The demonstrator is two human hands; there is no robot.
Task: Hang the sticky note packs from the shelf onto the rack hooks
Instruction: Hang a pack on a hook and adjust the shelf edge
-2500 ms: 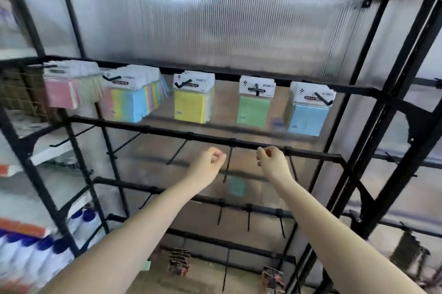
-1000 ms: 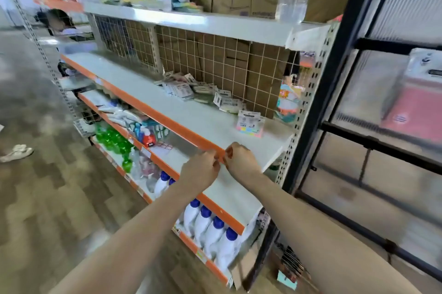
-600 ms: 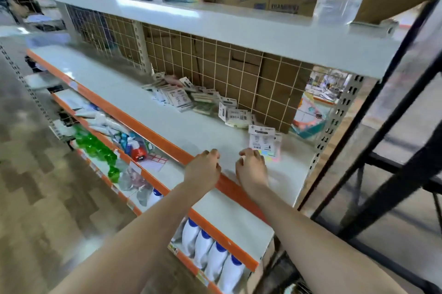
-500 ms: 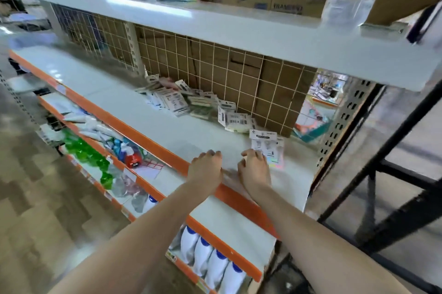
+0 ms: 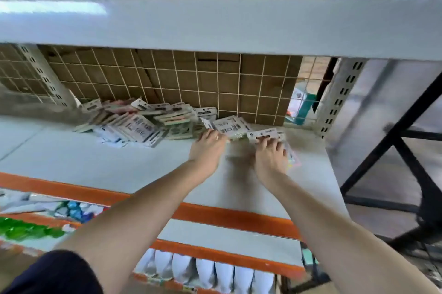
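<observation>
I read this moment as the pickup stage; the hanging step is not yet done for these items. My left hand (image 5: pixel 207 150) reaches to the white-carded pack (image 5: pixel 228 126) lying on the shelf (image 5: pixel 119 162), fingers extended and touching its near edge, holding nothing. My right hand (image 5: pixel 271 157) lies over the nearest pack (image 5: pixel 263 134), fingertips on its header card; whether they have closed on it I cannot tell. The remaining pile of sticky note packs (image 5: pixel 143 124) lies against the wire grid back (image 5: pixel 215 78), untouched. Part of the black rack frame (image 5: pixel 394 150) shows at right; no hooks are visible. Judgement: much stock remains to transfer.
</observation>
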